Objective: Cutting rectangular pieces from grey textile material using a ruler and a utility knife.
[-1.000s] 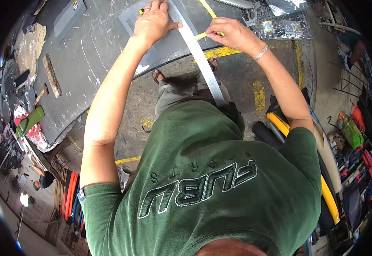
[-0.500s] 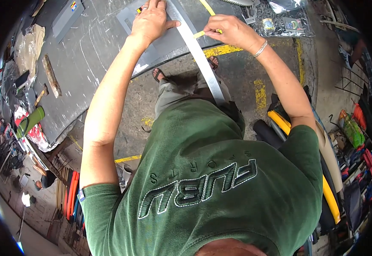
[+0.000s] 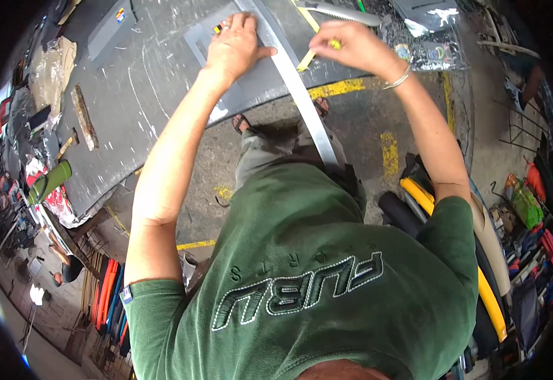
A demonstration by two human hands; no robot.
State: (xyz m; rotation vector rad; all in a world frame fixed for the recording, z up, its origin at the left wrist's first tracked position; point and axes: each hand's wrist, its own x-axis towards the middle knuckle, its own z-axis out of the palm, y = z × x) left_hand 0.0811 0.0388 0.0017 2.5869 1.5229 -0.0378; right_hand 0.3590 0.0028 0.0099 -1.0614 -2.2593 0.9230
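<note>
My left hand lies flat with fingers and thumb spread, holding down a long metal straightedge. Beneath it is a thin grey sheet on the dark worktable, and the straightedge's near end juts past the table edge toward my body. To the right of the straightedge, the fingers of my right hand are closed on a slim yellow tool. Its lower end is at or close to the straightedge's right edge; I cannot tell whether they touch. The tool's exact kind is unclear. A small coloured label shows beside my left fingers.
A yellow strip and a grey-handled tool lie beyond my right hand. Another grey piece, a wood stick and a hammer are on the table's left. Rolls of material stand at right.
The view has shifted slightly, so the table sits lower in it. My right hand has turned, and the yellow tool slants more steeply down toward the straightedge. My left hand keeps its place on it.
</note>
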